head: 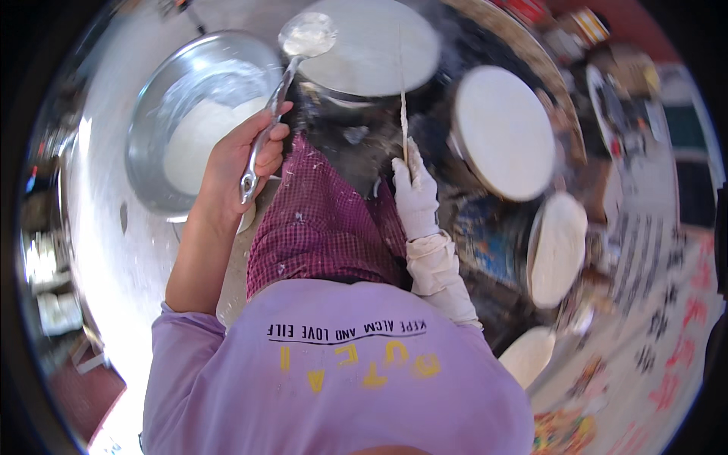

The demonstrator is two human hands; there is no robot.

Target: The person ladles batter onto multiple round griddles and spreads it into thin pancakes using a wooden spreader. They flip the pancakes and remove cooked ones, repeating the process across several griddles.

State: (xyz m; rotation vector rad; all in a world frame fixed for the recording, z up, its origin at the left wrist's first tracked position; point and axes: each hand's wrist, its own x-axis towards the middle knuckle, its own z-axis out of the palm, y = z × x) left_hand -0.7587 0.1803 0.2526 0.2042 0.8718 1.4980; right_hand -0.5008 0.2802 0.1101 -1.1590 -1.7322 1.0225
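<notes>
My bare left hand [242, 151] grips the handle of a metal ladle [290, 74]. Pale liquid wets the ladle's bowl, which hangs over the near left rim of a round griddle covered by a white layer [378, 48]. To the left of this hand stands a wide metal basin [142, 170] with white batter [196, 142] inside. My right hand [418, 196], in a white glove, holds a thin stick [404, 116] crusted with pale batter. It points away from me, its far tip over the same griddle. Right of the glove is a second round white surface [506, 133].
More round pale discs [557, 250] [529, 355] curve along my right side. A brown rim [560, 96] borders the dark area behind the griddles. A pale table [105, 227] extends at left. On the right, a light sheet [654, 307] bears writing.
</notes>
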